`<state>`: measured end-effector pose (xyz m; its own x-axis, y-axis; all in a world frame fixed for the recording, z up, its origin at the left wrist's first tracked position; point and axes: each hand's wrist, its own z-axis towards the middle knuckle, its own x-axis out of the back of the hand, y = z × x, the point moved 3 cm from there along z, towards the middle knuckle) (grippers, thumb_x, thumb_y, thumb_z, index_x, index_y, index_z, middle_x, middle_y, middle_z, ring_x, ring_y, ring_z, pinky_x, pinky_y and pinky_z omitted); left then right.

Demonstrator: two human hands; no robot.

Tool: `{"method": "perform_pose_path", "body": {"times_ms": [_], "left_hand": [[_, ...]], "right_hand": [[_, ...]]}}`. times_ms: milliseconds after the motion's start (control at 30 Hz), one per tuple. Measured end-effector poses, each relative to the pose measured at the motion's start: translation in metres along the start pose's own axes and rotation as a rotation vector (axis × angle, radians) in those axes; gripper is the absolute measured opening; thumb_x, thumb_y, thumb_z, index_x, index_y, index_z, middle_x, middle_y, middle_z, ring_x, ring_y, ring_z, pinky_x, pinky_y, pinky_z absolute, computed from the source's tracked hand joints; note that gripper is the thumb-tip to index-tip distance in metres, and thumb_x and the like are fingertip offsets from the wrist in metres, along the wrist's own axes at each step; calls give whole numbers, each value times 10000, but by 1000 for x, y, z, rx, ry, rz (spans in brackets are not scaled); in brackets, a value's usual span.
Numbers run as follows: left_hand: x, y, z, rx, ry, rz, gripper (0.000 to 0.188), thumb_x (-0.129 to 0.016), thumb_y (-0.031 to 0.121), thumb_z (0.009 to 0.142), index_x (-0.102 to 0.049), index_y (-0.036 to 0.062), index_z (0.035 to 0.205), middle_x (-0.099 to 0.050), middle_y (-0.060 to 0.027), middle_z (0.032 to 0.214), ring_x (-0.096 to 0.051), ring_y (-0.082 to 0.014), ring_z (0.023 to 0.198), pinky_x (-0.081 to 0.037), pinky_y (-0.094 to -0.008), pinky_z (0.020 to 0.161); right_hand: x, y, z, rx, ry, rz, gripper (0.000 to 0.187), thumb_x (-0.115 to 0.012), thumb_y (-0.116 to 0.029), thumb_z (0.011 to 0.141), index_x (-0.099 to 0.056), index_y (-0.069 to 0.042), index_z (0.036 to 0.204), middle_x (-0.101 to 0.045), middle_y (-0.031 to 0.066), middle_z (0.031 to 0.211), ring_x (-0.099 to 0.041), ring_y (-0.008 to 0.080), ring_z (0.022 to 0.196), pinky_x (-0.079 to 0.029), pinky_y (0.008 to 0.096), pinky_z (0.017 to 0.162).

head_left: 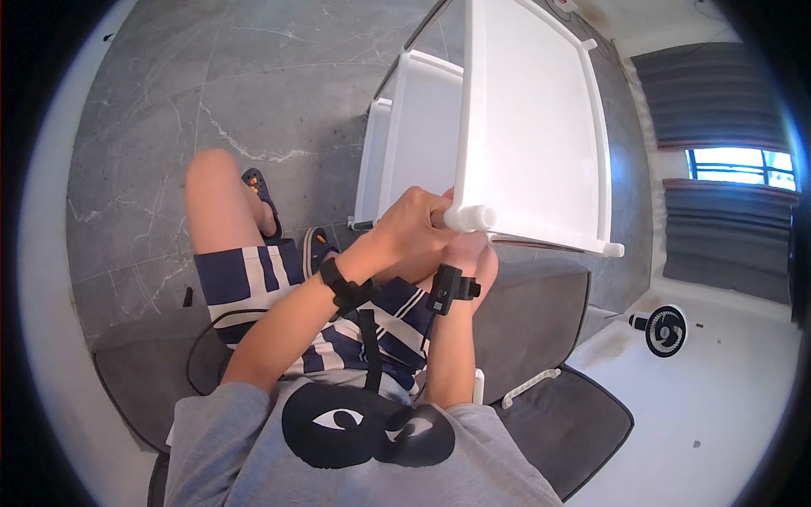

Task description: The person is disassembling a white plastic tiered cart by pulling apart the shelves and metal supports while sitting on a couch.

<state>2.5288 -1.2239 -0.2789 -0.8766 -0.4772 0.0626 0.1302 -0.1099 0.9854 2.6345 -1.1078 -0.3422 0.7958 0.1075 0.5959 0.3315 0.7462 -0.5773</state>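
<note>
A white tiered shelf rack [536,118] stands tilted in front of me, its top tray facing up and its lower tiers showing to the left. My left hand [414,221] is closed around the frame at the tray's near left corner, just beside a round white corner cap [473,219]. Right below that corner is my right hand [466,249], close to or touching the underside. Its fingers are mostly hidden by the rack and the left hand, so their grip does not show. Both wrists wear black bands; a small black device [445,290] sits on the right one.
I sit on a dark grey sofa [541,308]. A white plastic rail [530,387] lies on it to my right, partly beside my arm. Grey marbled floor tiles [169,110] stretch out ahead. A black-and-white fan [666,330] and a window [743,167] are at the right.
</note>
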Motion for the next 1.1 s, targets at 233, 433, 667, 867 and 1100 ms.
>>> {"method": "perform_pose_path", "body": {"times_ms": [233,433,667,867,1100], "left_hand": [[-3,16,-9,67,30,-162,177,-641,72,737,-586,-57,630,-407,-158,472,-360,-91,478,-328,-312,443],[-2,9,-3,52,-6,50,141,-677,56,723,-610,-47,655,-554,-176,523,-462,-86,506,-377,-310,465],[-1,3,-2,-66,55,6,157,-682,54,731,-605,-50,642,-550,-137,501,-486,-74,517,-388,-310,466],[-14,10,1,89,12,-49,154,-638,80,710,-586,-56,660,-441,-148,484,-348,-82,513,-316,-328,453],[-13,4,3,79,-14,11,174,-692,66,721,-593,-36,621,-506,-158,497,-421,-62,523,-349,-313,445]], "right_hand": [[62,-28,49,-113,-460,-185,375,-457,-242,968,-493,-37,1280,-530,161,1287,-530,316,1150,-447,441,965],[14,28,5,-315,-95,68,255,-537,-220,924,-599,-19,1068,-633,116,1099,-584,270,1053,-457,426,852],[56,-55,57,-1075,167,1707,457,-573,-359,915,-532,8,1183,-581,163,1225,-573,301,1063,-448,427,951],[54,-24,54,-1016,350,1794,519,-492,-399,946,-484,-23,1305,-504,157,1352,-500,292,1213,-430,402,1001],[56,-23,66,-709,102,1485,472,-473,-351,961,-499,-12,1288,-527,163,1322,-512,322,1181,-412,438,1009]]}}
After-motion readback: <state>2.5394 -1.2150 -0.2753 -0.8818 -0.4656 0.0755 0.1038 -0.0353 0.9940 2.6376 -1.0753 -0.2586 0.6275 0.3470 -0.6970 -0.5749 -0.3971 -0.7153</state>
